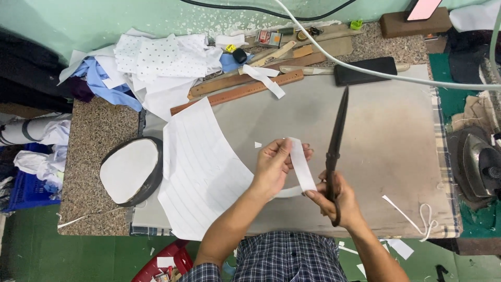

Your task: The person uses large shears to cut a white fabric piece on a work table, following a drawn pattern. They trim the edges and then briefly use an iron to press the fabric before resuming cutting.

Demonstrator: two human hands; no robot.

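Observation:
My left hand (pixel 275 166) pinches the upper end of a narrow white fabric strip (pixel 301 168) above the grey padded work surface (pixel 396 136). The strip loops down toward my right hand (pixel 338 201), whose fingertips touch its lower end. That right hand also grips the handles of long dark scissors (pixel 336 138), which point up and away with the blades closed. A white striped fabric piece (pixel 201 167) lies flat just left of my left hand.
Wooden rulers (pixel 240 90) and a pile of white and blue cloth (pixel 156 65) lie at the back left. An oval padded form (pixel 128 169) sits at the left, an iron (pixel 477 164) at the right edge. A white cord (pixel 376 73) crosses the back.

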